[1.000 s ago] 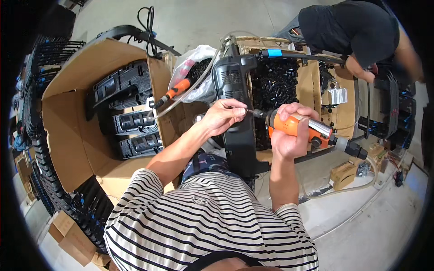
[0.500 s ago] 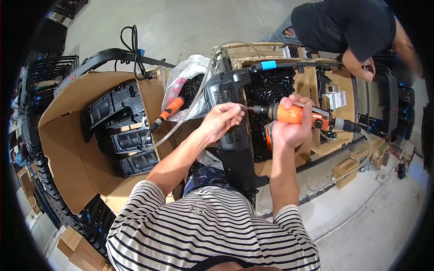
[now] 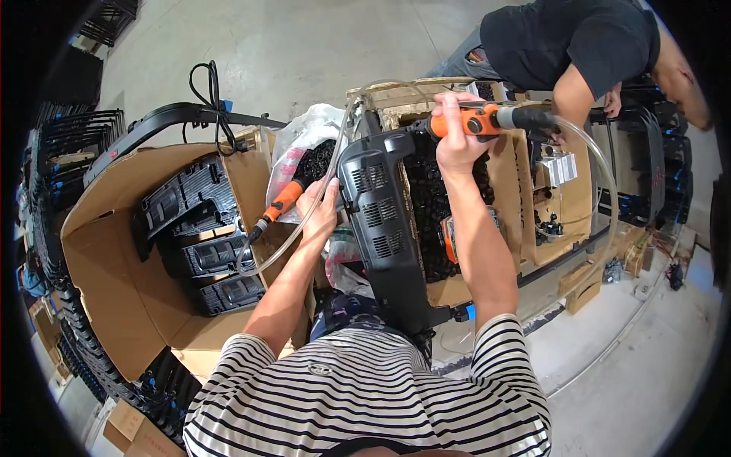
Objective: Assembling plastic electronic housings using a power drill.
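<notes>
My right hand (image 3: 457, 145) is wrapped round an orange-and-black power screwdriver (image 3: 476, 122) with a clear hose at its rear. Its front end points left, at the upper end of a black plastic housing (image 3: 388, 244) with slotted vents. Whether the bit touches the housing is hard to make out. My left hand (image 3: 318, 207) is beside the housing's left edge, fingers apart, next to a clear hose (image 3: 293, 242). Just left of that hand lies a second orange screwdriver (image 3: 284, 199).
A cardboard box (image 3: 114, 266) at left holds black plastic covers (image 3: 217, 255). Behind my left hand is a white plastic bag (image 3: 312, 126) of small black parts. Another orange-and-black tool (image 3: 449, 240) rests among black parts under my right forearm. A co-worker (image 3: 571, 46) leans in at upper right.
My right hand has carried the screwdriver up and away from me, toward the housing's far end. My left hand has left the screwdriver's bit and moved left and slightly down.
</notes>
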Demonstrator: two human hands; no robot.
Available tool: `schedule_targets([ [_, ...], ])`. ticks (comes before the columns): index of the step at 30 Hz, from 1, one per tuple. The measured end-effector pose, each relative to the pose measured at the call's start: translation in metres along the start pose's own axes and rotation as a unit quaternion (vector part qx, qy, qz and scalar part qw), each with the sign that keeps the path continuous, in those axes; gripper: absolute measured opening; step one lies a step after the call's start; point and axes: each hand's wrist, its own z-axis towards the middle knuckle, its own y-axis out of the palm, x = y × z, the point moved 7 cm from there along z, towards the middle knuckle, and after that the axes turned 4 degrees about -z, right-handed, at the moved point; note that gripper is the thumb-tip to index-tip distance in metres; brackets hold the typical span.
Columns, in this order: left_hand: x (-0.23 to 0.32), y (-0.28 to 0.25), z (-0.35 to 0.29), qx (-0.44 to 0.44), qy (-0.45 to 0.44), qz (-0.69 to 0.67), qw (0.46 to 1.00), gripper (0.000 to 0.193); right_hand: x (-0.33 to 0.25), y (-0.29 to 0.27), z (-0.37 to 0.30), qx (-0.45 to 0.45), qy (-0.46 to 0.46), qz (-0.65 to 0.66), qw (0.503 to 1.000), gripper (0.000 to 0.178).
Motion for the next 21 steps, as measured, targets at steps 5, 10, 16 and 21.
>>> schedule_targets([
  [5,0.001,0.001,0.000,0.011,0.015,0.020,1.000,0.029,0.006,0.009,-0.003,-0.017,0.005,-0.005,1.000,0.007],
  [10,0.003,0.000,-0.001,0.004,0.038,-0.005,0.999,0.030,0.018,0.018,-0.006,-0.074,0.012,-0.038,0.996,0.010],
  [16,-0.028,0.005,-0.010,-0.108,-0.229,-0.459,0.852,0.032,0.030,0.030,-0.012,-0.114,-0.005,-0.035,0.993,0.014],
  [21,-0.011,0.000,-0.042,-0.159,-0.221,-0.548,0.791,0.028,0.035,0.032,-0.011,-0.121,-0.004,-0.031,0.992,0.014],
])
